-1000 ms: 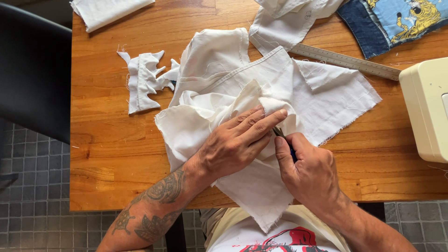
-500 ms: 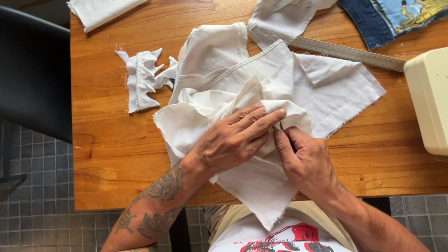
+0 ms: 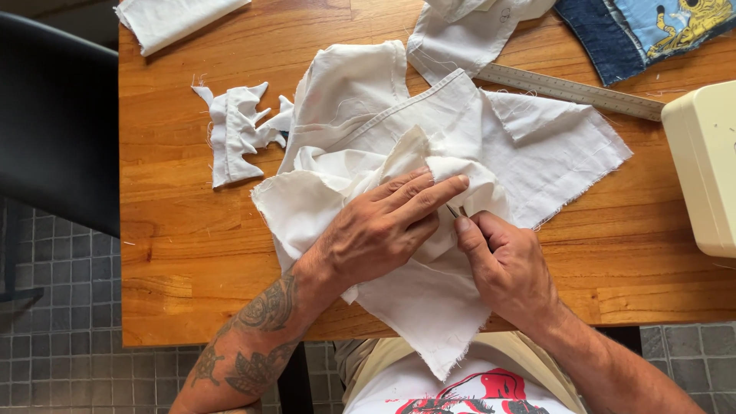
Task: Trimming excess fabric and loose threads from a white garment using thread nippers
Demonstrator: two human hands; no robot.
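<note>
A crumpled piece of white fabric [image 3: 537,146] lies across the wooden table [image 3: 169,253], one corner hanging over the near edge. My left hand [image 3: 379,230] presses flat on a bunched fold of it, fingers stretched to the right. My right hand [image 3: 506,264] is closed around a small thin metal tool [image 3: 454,211], whose tip pokes into the cloth right under my left fingertips. Most of the tool is hidden in my fist.
A jagged white fabric scrap [image 3: 234,130] lies to the left. More white cloth [image 3: 468,31] and a metal ruler [image 3: 567,90] sit at the back, with a denim piece [image 3: 636,31] at the back right. A cream sewing machine [image 3: 705,169] stands at the right edge. A dark chair [image 3: 54,123] is left.
My right hand has shifted slightly up and left, bringing the tool tip closer under my left fingers. The left hand stays pressed on the cloth.
</note>
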